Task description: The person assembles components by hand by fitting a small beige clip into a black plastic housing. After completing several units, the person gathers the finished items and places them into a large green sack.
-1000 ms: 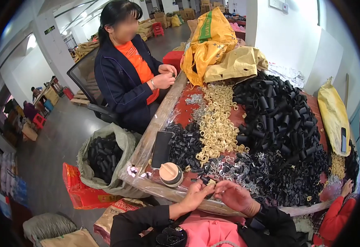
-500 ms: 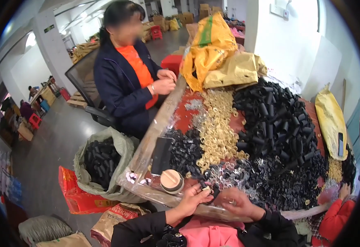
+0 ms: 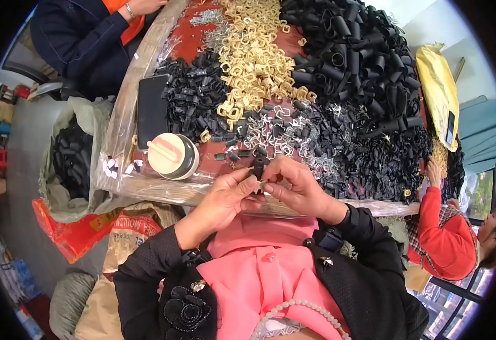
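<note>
My left hand (image 3: 230, 195) is closed round a small black plastic tube-shaped part (image 3: 258, 165), which stands up between the fingers at the table's near edge. Touching it from the other side, my right hand (image 3: 296, 182) pinches with thumb and forefinger. Something small and pale shows between the fingertips, too hidden to name. Just beyond my hands lie bent metal wire clips (image 3: 273, 130) and small black plastic pieces (image 3: 197, 93). Farther off runs a band of cream-coloured plastic rings (image 3: 253, 56). A round tub with a cream lid (image 3: 171, 156) stands left of my left hand.
A heap of larger black tubes (image 3: 350, 51) covers the far right. One sack of black parts (image 3: 75, 156) stands on the floor at the left. A co-worker's dark sleeve (image 3: 81, 48) is at the far left; another person in red (image 3: 449, 235) reaches in at the right.
The view has tipped down, bringing the near table edge and my lap into sight. My hands, apart before, have come together at the black part, and my right fingers now pinch there.
</note>
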Demonstrator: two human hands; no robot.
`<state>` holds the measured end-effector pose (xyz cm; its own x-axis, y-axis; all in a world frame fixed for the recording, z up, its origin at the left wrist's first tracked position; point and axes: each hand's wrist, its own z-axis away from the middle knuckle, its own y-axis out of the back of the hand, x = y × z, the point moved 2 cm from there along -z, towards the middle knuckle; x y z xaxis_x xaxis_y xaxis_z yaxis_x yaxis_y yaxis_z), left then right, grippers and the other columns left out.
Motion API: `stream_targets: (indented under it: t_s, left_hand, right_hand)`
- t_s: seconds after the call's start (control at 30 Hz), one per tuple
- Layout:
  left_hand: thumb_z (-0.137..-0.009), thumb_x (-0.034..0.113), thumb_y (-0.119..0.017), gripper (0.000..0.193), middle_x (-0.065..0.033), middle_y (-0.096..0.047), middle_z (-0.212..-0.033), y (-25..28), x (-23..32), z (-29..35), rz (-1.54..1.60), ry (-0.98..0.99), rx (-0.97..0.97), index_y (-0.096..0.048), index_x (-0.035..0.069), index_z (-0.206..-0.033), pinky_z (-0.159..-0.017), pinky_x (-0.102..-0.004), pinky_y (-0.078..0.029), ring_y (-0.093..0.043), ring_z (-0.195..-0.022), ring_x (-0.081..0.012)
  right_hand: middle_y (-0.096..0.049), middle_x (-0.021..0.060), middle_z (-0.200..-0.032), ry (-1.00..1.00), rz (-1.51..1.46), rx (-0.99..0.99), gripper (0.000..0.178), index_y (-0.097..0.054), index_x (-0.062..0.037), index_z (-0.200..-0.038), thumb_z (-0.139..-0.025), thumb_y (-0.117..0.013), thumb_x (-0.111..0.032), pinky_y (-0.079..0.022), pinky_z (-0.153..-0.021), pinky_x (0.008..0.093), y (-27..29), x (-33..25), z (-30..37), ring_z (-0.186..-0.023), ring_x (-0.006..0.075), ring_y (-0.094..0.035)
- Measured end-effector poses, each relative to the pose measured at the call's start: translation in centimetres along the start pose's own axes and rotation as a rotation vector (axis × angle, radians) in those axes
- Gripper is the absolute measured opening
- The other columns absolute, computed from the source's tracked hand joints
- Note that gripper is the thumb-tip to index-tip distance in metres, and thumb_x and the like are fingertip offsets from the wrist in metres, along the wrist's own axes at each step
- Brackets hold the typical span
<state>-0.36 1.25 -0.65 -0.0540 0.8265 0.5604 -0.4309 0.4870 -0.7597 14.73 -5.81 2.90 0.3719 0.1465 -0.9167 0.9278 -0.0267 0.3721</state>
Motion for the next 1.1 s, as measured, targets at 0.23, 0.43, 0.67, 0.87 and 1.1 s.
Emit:
stream_targets:
  t_s: [0.23, 0.43, 0.67, 0.87, 1.1]
  left_hand:
    - [-0.087, 0.019, -0.051, 0.029, -0.0045, -0.058, -0.093, 1.2, -0.5, 0.1, 0.087, 0.071, -0.001, -0.050, 0.001, -0.109, -0.063, -0.0209, -0.051, -0.059, -0.075, -0.0122]
    - [-0.087, 0.014, -0.050, 0.027, -0.0080, -0.059, -0.094, 1.6, -0.3, 0.1, 0.111, 0.088, 0.069, -0.049, -0.001, -0.109, -0.065, -0.0223, -0.052, -0.061, -0.075, -0.0160]
    - [-0.086, 0.017, -0.053, 0.027, -0.0046, -0.059, -0.093, 1.0, -0.2, -0.1, 0.043, 0.114, 0.103, -0.052, 0.000, -0.107, -0.064, -0.0204, -0.052, -0.060, -0.075, -0.0115]
    - [-0.087, 0.017, -0.051, 0.029, -0.0067, -0.059, -0.095, 2.0, -0.5, 0.1, 0.047, 0.132, 0.093, -0.050, -0.001, -0.109, -0.064, -0.0214, -0.052, -0.060, -0.077, -0.0133]
    - [-0.087, 0.019, -0.051, 0.033, -0.0118, -0.058, -0.098, 1.5, -0.6, 0.1, 0.030, 0.104, 0.034, -0.047, -0.004, -0.111, -0.069, -0.0230, -0.052, -0.060, -0.081, -0.0163]
  right_hand:
    - [-0.044, 0.0059, -0.083, -0.033, -0.224, 0.036, 0.011, -0.049, -0.0041, -0.084, -0.080, -0.058, -0.009, -0.036, -0.068, 0.0237, -0.6, 1.8, 0.0, -0.077, 0.0146, -0.044]
    - [-0.041, 0.0070, -0.089, -0.087, -0.259, 0.047, 0.010, -0.050, -0.0048, -0.082, -0.081, -0.057, -0.012, -0.035, -0.072, 0.0247, -1.0, 1.7, -0.1, -0.082, 0.0171, -0.041]
    - [-0.042, 0.0049, -0.095, 0.140, 0.098, 0.029, 0.012, -0.050, -0.0053, -0.083, -0.084, -0.055, -0.017, -0.035, -0.075, 0.0252, -0.3, 1.2, 0.0, -0.089, 0.0136, -0.040]
    - [-0.045, 0.0043, -0.101, -0.264, -0.760, 0.192, 0.012, -0.051, -0.0055, -0.083, -0.083, -0.055, -0.016, -0.035, -0.078, 0.0266, 1.2, 3.0, 1.6, -0.089, 0.0123, -0.043]
    - [-0.049, 0.0023, -0.095, -0.543, -0.996, 0.225, 0.011, -0.050, -0.0050, -0.083, -0.084, -0.054, -0.015, -0.038, -0.075, 0.0239, 0.9, 4.7, 3.1, -0.082, 0.0106, -0.048]
